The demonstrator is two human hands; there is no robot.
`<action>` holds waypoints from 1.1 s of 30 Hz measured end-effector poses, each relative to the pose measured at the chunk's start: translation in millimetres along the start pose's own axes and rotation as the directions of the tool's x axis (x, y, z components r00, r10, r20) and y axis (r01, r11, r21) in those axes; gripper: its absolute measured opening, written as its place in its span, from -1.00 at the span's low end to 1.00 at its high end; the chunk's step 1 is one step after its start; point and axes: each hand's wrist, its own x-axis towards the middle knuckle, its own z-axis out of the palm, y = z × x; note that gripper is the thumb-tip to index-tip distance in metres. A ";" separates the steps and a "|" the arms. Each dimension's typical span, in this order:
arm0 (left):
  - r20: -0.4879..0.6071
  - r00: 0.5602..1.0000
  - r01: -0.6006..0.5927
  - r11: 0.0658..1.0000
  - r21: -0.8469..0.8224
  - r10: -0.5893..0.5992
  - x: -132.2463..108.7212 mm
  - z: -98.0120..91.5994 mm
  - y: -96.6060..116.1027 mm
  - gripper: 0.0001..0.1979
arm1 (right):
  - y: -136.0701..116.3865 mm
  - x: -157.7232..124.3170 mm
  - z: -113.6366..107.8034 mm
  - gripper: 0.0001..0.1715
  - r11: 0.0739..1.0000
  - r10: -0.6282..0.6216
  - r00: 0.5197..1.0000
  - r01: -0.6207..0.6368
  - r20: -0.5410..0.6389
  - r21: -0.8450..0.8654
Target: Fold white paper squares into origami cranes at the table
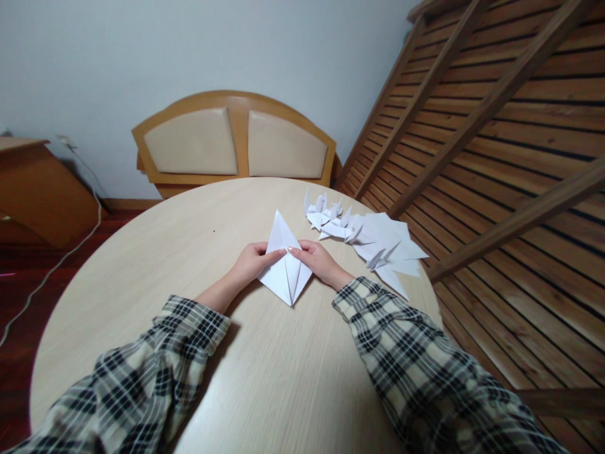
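Note:
A white sheet of paper folded into a diamond [287, 277] is held just above the middle of the table, one point facing away and one towards me. My left hand [251, 260] grips its left side, thumb on top and fingers underneath. On the opposite side my right hand [322, 261] pinches the paper the same way. Both thumbs press near the centre, where their tips almost meet. A crease and a slit run down the near half. The fingers beneath the paper are hidden.
Several folded paper cranes [331, 217] stand at the round table's [142, 252] right back, beside and on loose white sheets [399, 239]. Behind the table is a padded headboard [198, 142]. Wooden slats [496, 157] rise on the right; a cable [61, 261] trails at left.

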 end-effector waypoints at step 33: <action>-0.174 0.978 -0.092 0.983 0.158 0.120 -2.6 3.4 6.0 -0.58 | -1.7 1.1 -3.3 -0.61 0.990 0.021 0.992 -0.003 0.128 -0.139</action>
